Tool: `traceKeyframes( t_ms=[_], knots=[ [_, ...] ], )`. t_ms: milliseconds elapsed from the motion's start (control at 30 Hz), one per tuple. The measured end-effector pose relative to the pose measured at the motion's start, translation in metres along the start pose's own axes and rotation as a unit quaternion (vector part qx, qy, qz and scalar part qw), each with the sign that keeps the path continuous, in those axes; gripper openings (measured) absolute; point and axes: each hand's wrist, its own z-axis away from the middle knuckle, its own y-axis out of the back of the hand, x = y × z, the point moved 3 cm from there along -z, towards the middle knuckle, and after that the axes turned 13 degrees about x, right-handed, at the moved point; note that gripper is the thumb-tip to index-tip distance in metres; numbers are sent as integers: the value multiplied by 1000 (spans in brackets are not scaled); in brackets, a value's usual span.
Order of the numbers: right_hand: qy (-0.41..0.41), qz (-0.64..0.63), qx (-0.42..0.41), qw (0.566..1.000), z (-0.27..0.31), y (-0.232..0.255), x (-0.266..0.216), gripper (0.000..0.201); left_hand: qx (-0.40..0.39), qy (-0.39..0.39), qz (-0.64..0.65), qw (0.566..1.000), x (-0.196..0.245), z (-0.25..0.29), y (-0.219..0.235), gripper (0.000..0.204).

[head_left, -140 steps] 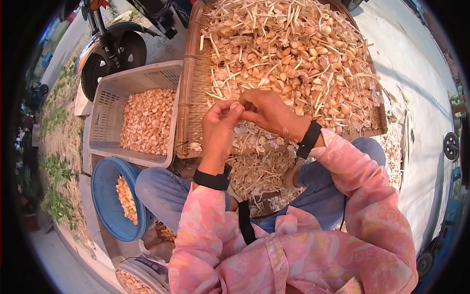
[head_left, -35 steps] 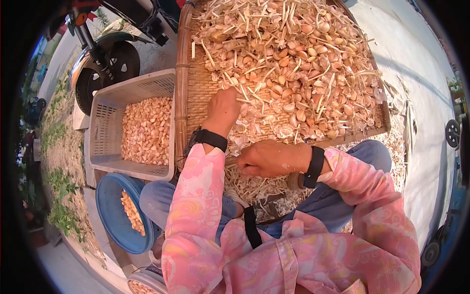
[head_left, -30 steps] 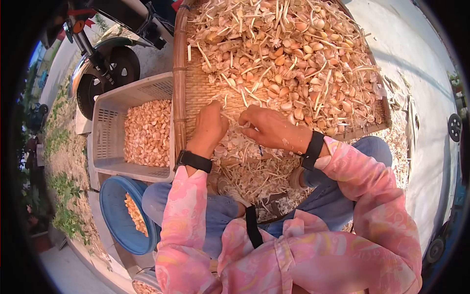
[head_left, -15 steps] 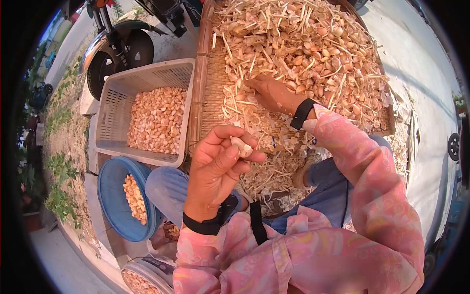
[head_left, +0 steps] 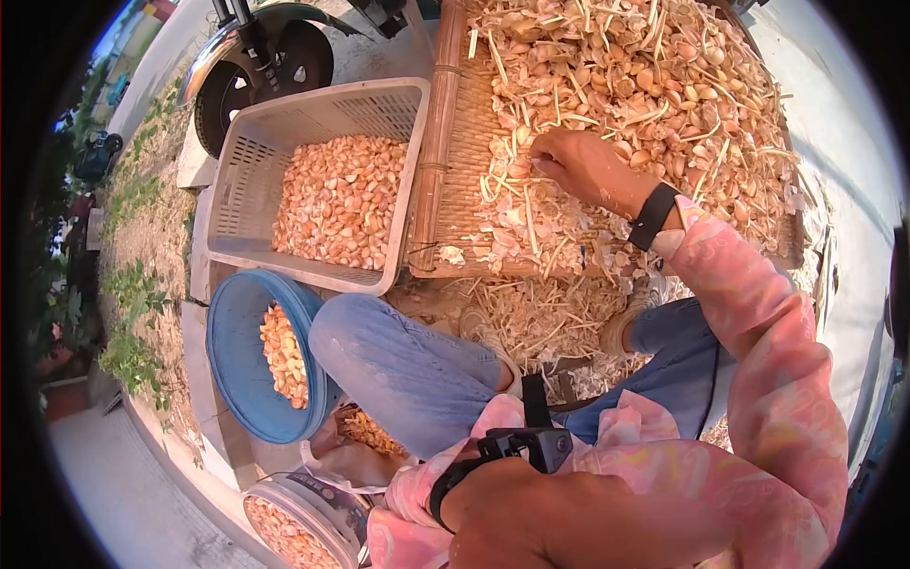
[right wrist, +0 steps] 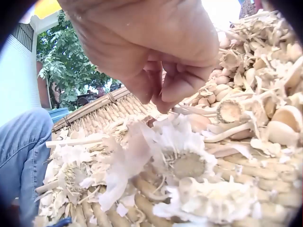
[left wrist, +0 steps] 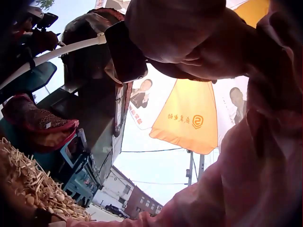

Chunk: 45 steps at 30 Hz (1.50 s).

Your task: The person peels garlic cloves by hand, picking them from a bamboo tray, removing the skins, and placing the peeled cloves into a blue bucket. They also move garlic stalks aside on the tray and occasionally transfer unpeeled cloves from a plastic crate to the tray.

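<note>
My right hand (head_left: 592, 171) is over the near part of a woven tray (head_left: 466, 190), at the edge of a heap of garlic cloves (head_left: 664, 90). In the right wrist view its fingers are curled, fingertips together just above loose garlic skins (right wrist: 184, 146); nothing shows between them. My left hand (head_left: 569, 512) is up close to my body, large and blurred at the bottom of the head view. In the left wrist view the left hand (left wrist: 180, 33) appears dark at the top, and I cannot tell whether it holds anything.
A grey plastic crate (head_left: 248, 142) of cloves stands left of the tray, with a blue tub (head_left: 227, 351) of peeled cloves below it. Near my left leg is a bucket (head_left: 327, 503) of cloves. Skins and stems (head_left: 540, 322) litter the ground between my feet. A wheel (head_left: 294, 81) stands behind the crate.
Half a second ago my left hand held a garlic clove in front of the tray; it has since come back towards my body. My right hand stays at the heap's edge while the view has shifted.
</note>
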Motion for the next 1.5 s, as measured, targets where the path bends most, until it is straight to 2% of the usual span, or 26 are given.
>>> traceKeyframes(
  t_ms=[67, 200, 267, 333, 367, 400, 467, 500, 533, 567, 600, 633, 700, 767, 833, 867, 900, 933, 1000, 1033, 1133, 1167, 1267, 1367, 1467, 1500],
  knots=[
    [38, 19, 21, 999, -7, -12, -8, 17, -3, -4, -21, 1000, 5, -6, 0, 4],
    [19, 64, -67, 996, -14, -28, -18, 18, 65, -65, -42, 995, 10, 7, -7, 3],
    [30, 40, -46, 998, -15, -29, -15, 15, 53, -100, -52, 992, 10, 7, -5, 3],
    [5, 44, -43, 998, -18, -28, -16, 13, 0, -113, -75, 991, 13, 4, 0, 4],
    [19, 41, -15, 999, -17, -27, -16, 14, -26, -118, -89, 989, 14, 2, 2, 5],
    [9, 0, -9, 1000, -15, -26, -15, 15, -47, -116, -112, 986, 16, 1, 3, 7],
    [-9, -76, 6, 997, -13, -18, -11, 16, -75, -98, -231, 965, 33, -4, 14, 8],
    [-70, -133, -14, 989, -10, -7, -15, 19, -77, -78, -323, 940, 58, -8, 27, 11],
    [-88, -167, -4, 982, -5, 2, -18, 19, -79, -57, -411, 906, 82, -14, 37, 14],
    [-106, -201, 10, 974, 2, 10, -20, 19, 3, -103, -593, 799, 102, -26, 51, 25],
    [-125, -236, 26, 963, 8, 17, -20, 20, 79, -107, -746, 653, 122, -39, 65, 36],
    [-131, -260, 9, 957, 14, 17, -16, 21, 190, -122, -802, 552, 136, -46, 92, 33],
    [-99, -276, 5, 956, 24, 19, -26, 23, 188, -25, -827, 529, 136, -47, 132, 37],
    [-82, -258, -4, 963, 33, 24, -48, 24, 207, 156, -759, 596, 82, -31, 150, 37],
    [-93, -268, -6, 959, 42, 18, -59, 20, 161, 201, -732, 631, 35, -11, 181, 35],
    [-99, -273, -7, 957, 45, 15, -58, 18, 185, 199, -720, 639, 24, -7, 188, 33],
    [-68, -251, 24, 965, 47, 17, -57, 16, 208, 199, -707, 646, 16, -4, 193, 31],
    [-97, -267, 6, 959, 50, 17, -53, 16, 231, 201, -693, 653, 11, -2, 197, 29],
    [-151, -298, -32, 942, 52, 22, -47, 15, 191, 202, -712, 645, 8, -2, 203, 24],
    [-137, -284, -23, 949, 52, 24, -46, 13, 173, 201, -722, 640, 6, -2, 205, 22],
    [-23, -202, 44, 978, 51, 32, -49, 16, 226, 164, -697, 661, -6, -2, 212, 17],
    [22, -191, 80, 978, 50, 32, -50, 15, 218, 143, -693, 671, -10, -2, 212, 16],
    [56, -182, 104, 976, 51, 37, -54, 16, 285, 153, -620, 715, -8, 2, 229, 21],
    [-118, -370, 75, 918, 52, 26, -46, 20, 383, 178, -489, 763, -5, 4, 232, 21],
    [-292, -517, 62, 802, 49, 22, -37, 23, 493, 219, -340, 771, -2, -1, 229, 21],
    [-279, -506, 66, 813, 47, 22, -38, 23, 505, 225, -313, 772, -2, -1, 230, 21]
  ],
)
